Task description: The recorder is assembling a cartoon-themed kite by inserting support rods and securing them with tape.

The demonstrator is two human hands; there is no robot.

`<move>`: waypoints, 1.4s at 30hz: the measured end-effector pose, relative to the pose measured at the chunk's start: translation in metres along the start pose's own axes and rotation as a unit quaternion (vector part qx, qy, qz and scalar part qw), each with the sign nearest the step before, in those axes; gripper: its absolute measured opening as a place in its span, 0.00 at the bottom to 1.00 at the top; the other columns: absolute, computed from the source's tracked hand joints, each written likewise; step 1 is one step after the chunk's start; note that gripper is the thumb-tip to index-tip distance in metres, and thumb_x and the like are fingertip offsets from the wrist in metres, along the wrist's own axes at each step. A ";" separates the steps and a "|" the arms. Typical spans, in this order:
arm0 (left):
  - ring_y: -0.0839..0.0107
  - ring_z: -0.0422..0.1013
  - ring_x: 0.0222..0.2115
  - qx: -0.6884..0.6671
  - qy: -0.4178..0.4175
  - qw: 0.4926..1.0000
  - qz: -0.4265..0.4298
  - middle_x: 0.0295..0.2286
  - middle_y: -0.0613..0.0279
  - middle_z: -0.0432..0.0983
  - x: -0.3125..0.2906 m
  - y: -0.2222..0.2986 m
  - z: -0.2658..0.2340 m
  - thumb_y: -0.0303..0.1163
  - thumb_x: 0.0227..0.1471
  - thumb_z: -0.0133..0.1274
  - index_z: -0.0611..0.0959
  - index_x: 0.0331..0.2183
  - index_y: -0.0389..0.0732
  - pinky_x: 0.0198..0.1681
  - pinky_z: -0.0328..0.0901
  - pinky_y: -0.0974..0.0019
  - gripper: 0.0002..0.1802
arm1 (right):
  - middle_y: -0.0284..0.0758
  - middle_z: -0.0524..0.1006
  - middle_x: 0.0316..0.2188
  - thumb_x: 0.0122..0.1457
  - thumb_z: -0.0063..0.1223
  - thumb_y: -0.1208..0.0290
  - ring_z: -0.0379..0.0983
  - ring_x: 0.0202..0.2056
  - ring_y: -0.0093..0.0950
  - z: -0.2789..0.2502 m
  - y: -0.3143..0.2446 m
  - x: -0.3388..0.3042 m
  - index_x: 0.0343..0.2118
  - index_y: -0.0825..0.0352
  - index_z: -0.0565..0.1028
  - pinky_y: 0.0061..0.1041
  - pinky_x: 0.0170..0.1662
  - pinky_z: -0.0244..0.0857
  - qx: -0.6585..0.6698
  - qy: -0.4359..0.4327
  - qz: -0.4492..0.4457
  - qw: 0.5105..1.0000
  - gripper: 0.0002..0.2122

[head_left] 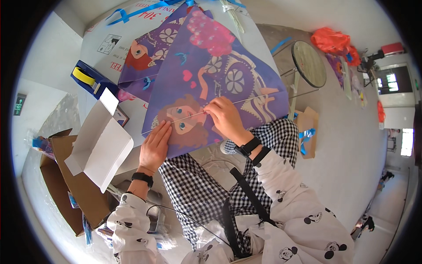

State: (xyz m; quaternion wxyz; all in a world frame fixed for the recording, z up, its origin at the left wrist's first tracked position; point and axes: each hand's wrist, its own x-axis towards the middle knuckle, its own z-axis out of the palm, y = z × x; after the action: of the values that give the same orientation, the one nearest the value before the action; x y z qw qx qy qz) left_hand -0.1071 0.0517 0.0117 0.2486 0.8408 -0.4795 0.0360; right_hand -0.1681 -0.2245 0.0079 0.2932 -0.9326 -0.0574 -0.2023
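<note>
So there's a purple princess-print kite (pixel 213 83) spread on the bench (pixel 100 59), overhanging the person's lap. Their right hand (pixel 225 119) has a fingertip grip pinched on a thin white line (pixel 187 117) across it, string or rod, can't tell. Left hand (pixel 154 147) rests fingertips there too, no clue if that grip's closed. Blue tape dispenser (pixel 93 80) sits left.

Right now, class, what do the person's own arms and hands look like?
The left hand and right hand are ungloved. A black wristband sits on the left, black bands on the right. White sleeves carry dark cartoon prints.
</note>
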 end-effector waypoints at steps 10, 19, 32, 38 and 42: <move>0.60 0.67 0.54 0.013 0.007 1.000 0.010 0.51 0.56 0.71 0.002 0.002 -0.001 0.18 0.39 0.48 0.78 0.46 0.33 0.54 0.66 0.59 0.26 | 0.32 0.71 0.29 0.49 0.56 0.81 0.69 0.34 0.33 0.000 0.002 -0.003 0.30 0.66 0.75 0.30 0.37 0.64 0.006 0.003 0.006 1.000 0.05; 0.60 0.66 0.55 0.013 0.002 1.000 0.010 0.52 0.56 0.70 0.001 0.002 -0.002 0.18 0.39 0.48 0.77 0.47 0.33 0.55 0.65 0.59 0.27 | 0.32 0.71 0.29 0.50 0.55 0.81 0.69 0.34 0.33 0.000 0.002 -0.002 0.30 0.66 0.74 0.31 0.38 0.65 0.007 0.004 -0.001 1.000 0.05; 0.62 0.65 0.56 0.033 -0.010 0.999 -0.002 0.53 0.57 0.69 -0.004 -0.001 -0.003 0.20 0.40 0.50 0.76 0.49 0.34 0.55 0.65 0.60 0.28 | 0.35 0.71 0.28 0.49 0.54 0.81 0.69 0.34 0.37 0.001 -0.001 0.001 0.29 0.67 0.74 0.34 0.37 0.64 0.042 0.008 -0.002 0.999 0.05; 0.62 0.65 0.56 0.021 -0.009 1.000 0.008 0.54 0.59 0.69 -0.002 -0.002 -0.001 0.20 0.42 0.51 0.75 0.50 0.35 0.54 0.67 0.61 0.28 | 0.37 0.71 0.28 0.51 0.55 0.81 0.69 0.33 0.38 -0.006 -0.003 0.003 0.30 0.68 0.73 0.35 0.35 0.64 0.019 0.001 -0.004 1.000 0.04; 0.61 0.64 0.56 0.021 0.001 1.000 0.015 0.53 0.59 0.69 -0.004 -0.003 -0.001 0.21 0.43 0.51 0.76 0.50 0.34 0.53 0.67 0.61 0.27 | 0.36 0.71 0.27 0.51 0.54 0.81 0.69 0.33 0.38 -0.003 -0.006 0.003 0.29 0.68 0.73 0.34 0.35 0.64 0.004 0.004 0.004 1.000 0.04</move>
State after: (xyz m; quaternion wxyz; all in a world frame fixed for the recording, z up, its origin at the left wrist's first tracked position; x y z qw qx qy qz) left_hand -0.1063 0.0570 0.0105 0.2307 0.8387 -0.4907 0.0504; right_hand -0.1681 -0.2209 0.0145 0.2982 -0.9308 -0.0538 -0.2044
